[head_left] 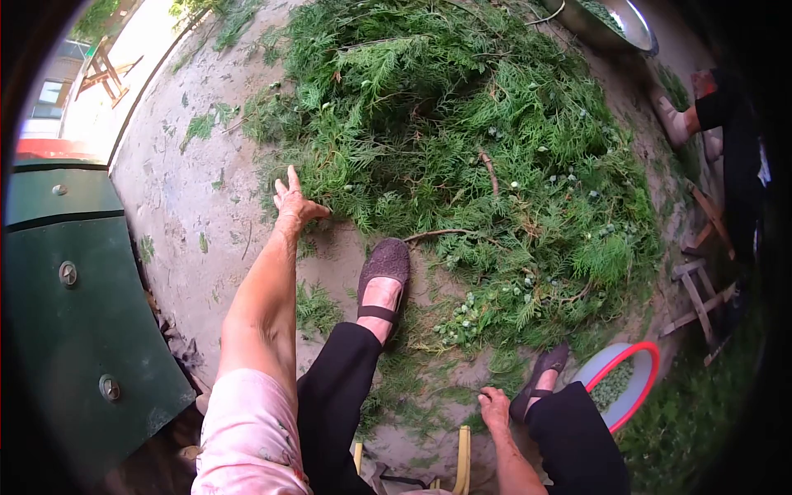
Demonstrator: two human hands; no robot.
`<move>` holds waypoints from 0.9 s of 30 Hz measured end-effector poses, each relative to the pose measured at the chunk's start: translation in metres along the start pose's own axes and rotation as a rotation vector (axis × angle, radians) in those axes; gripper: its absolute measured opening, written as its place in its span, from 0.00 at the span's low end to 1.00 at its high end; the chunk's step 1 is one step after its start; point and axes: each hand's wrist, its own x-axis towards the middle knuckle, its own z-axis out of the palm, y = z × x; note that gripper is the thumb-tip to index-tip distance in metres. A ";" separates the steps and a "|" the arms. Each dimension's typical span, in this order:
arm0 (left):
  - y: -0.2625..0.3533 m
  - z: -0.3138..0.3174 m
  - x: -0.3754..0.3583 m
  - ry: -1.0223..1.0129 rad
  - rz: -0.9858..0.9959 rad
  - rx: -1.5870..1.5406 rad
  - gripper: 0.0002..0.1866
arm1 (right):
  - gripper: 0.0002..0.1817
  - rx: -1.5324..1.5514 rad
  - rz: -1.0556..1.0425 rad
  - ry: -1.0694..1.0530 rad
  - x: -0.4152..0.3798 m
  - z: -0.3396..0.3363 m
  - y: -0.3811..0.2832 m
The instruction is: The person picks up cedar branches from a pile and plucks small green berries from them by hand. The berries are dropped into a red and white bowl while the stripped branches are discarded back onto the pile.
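We see the left hand (295,204) spread wide, fingers apart and released, at the near left edge of the green branches (396,132); we can't tell if the fingertips touch the foliage. We have the right hand (495,408) low, just beside the right shoe (551,363), fingers loosely bent; we can't tell whether it grasps anything.

We find the branches heaped on the floor (186,264) in front of the feet, spreading from the left hand across to the right, with pale green cones (464,318) among the sprigs. We note a bare brown stick (488,172) on top of the heap and the left shoe (386,268) at its near edge. Right of the right shoe, we mark a white tub with a red rim (656,363), small green pieces (612,388) inside. Yellow legs (464,458) show at the bottom edge.

Farther out, we get a wooden stool (700,301) and another person's shoe (675,124) at right, a metal basin (650,37) at upper right, and a studded green panel (91,322) at left.
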 end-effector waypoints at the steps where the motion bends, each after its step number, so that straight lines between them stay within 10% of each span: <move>1: 0.002 0.004 0.002 -0.043 -0.050 -0.098 0.72 | 0.11 -0.005 0.008 -0.002 0.000 -0.002 -0.002; 10: 0.075 0.095 -0.065 0.310 0.114 -0.290 0.32 | 0.09 0.043 0.057 -0.017 0.008 -0.003 -0.015; 16: 0.152 0.148 -0.156 0.504 0.319 -0.501 0.24 | 0.09 0.063 -0.052 -0.006 0.011 -0.005 -0.013; 21: 0.183 0.139 -0.238 -0.048 0.247 -0.682 0.26 | 0.09 0.139 0.045 0.046 0.017 -0.012 -0.015; 25: 0.189 0.119 -0.253 0.071 0.209 -0.609 0.28 | 0.09 0.255 0.036 0.052 0.021 -0.019 -0.015; 27: 0.187 0.089 -0.246 -0.194 0.283 -1.494 0.20 | 0.09 0.254 0.007 0.086 0.024 -0.009 -0.003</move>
